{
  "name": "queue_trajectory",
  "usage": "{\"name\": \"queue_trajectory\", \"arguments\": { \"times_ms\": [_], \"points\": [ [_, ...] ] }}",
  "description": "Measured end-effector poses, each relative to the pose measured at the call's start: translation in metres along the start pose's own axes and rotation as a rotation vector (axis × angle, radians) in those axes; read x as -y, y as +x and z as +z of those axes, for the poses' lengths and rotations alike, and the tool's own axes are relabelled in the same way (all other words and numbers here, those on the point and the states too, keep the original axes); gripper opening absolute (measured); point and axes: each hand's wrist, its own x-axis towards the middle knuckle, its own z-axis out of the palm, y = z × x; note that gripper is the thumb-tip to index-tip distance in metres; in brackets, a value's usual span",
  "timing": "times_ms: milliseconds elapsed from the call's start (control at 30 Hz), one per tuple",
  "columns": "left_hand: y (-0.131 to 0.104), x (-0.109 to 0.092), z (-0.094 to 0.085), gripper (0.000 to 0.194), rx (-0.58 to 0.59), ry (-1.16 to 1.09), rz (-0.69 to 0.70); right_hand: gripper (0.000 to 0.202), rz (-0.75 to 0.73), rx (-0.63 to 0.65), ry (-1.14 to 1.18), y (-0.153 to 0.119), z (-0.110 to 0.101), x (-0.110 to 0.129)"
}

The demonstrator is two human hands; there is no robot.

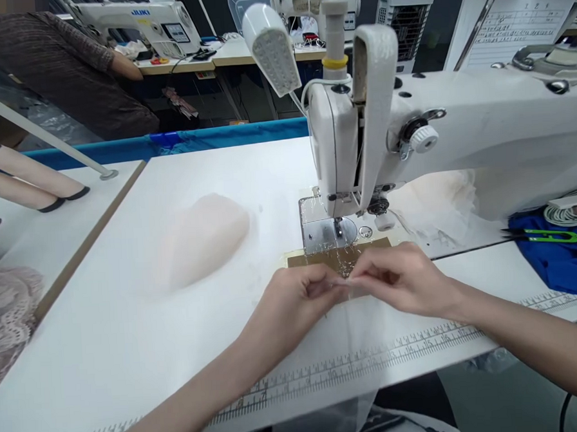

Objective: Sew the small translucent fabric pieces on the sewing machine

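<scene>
Just in front of the sewing machine's metal needle plate [318,232], my two hands meet, fingertips almost touching. My left hand [297,300] is closed in a pinch on the edge of a thin, pale, sheer fabric [341,281]. From the other side, my right hand [405,281] pinches the same edge between thumb and forefinger. The rest of this fabric is nearly see-through and hard to trace against the white table. Behind my fingers lies a brown strip [310,259] with loose threads on it. The presser foot [338,227] stands above the plate, apart from my hands.
A beige, sheer cup-shaped piece [212,233] lies left on the white table [131,353]. Green thread snips [545,235] rest on blue cloth [566,266] at right. The machine head [337,142] rises ahead. Lace [13,314] lies far left; another person [63,66] is beyond.
</scene>
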Motion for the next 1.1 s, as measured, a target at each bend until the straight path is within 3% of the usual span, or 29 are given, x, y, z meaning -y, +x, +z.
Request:
{"name": "queue_trajectory", "arguments": {
  "times_ms": [67, 133, 200, 300, 400, 533, 700, 900, 1100],
  "points": [
    [0.005, 0.003, 0.001, 0.019, -0.009, 0.161, -0.043, 0.014, 0.168, 0.030, 0.041, 0.004, 0.004, -0.004],
    [0.009, 0.008, 0.005, 0.011, -0.045, 0.338, -0.050, 0.013, 0.234, 0.024, -0.042, 0.009, 0.008, -0.011],
    [0.010, 0.012, 0.010, 0.019, -0.099, 0.454, -0.038, 0.014, 0.263, 0.005, -0.177, 0.012, 0.010, -0.018],
    [0.008, 0.014, 0.016, 0.029, -0.230, 0.589, 0.128, 0.014, 0.299, -0.005, -0.327, 0.016, 0.011, -0.024],
    [0.005, 0.016, 0.019, 0.020, -0.341, 0.713, 0.358, 0.012, 0.309, -0.026, -0.364, 0.018, 0.012, -0.026],
    [-0.001, 0.015, 0.022, 0.019, -0.319, 0.822, 0.503, 0.012, 0.316, -0.050, -0.361, 0.021, 0.014, -0.028],
    [-0.003, 0.014, 0.020, 0.027, -0.235, 0.802, 0.449, 0.014, 0.326, -0.069, -0.463, 0.021, 0.009, -0.032],
    [0.010, 0.019, 0.020, 0.028, -0.227, 0.727, 0.386, 0.025, 0.040, -0.079, -0.799, 0.007, 0.005, -0.025],
    [0.014, 0.019, 0.023, 0.032, -0.255, 0.779, 0.387, 0.026, 0.012, 0.003, -0.972, 0.005, 0.009, -0.022]
  ]
}}
